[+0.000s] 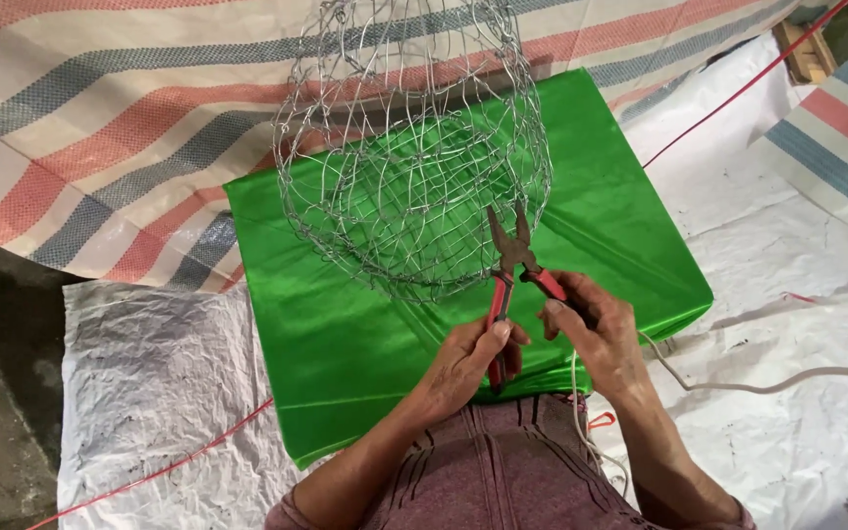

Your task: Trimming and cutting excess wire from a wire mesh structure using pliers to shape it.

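Pliers: red-handled, jaws open and pointing up and away from you, their tips at the lower rim of the wire basket. You hold one handle in each hand, which spreads the jaws.
Left hand: your fingers are clenched around the left handle, thumb on top, so the tool stays steady near your body.
Right hand: your fingers curl around the right handle from the outer side; this grasp lets you open or close the jaws against the left hand.
Wire basket: a rounded cage of thin, silvery woven wire, open mesh throughout, lying on its side on the green sheet with its open mouth turned toward you. It sits just beyond your hands, within reach of the jaws.
Green sheet: shiny green fabric covering a raised, box-like tabletop directly in front of you; it carries the basket and gives a plain ground against which the thin wire shows clearly.
Striped tarpaulin: red, blue and white bands, hung or spread behind the work.
White plastic sheeting: crumpled, covering the ground on both sides.
Red cord: runs diagonally across the sheeting, well apart from your hands.
White cable: trails off to your right.
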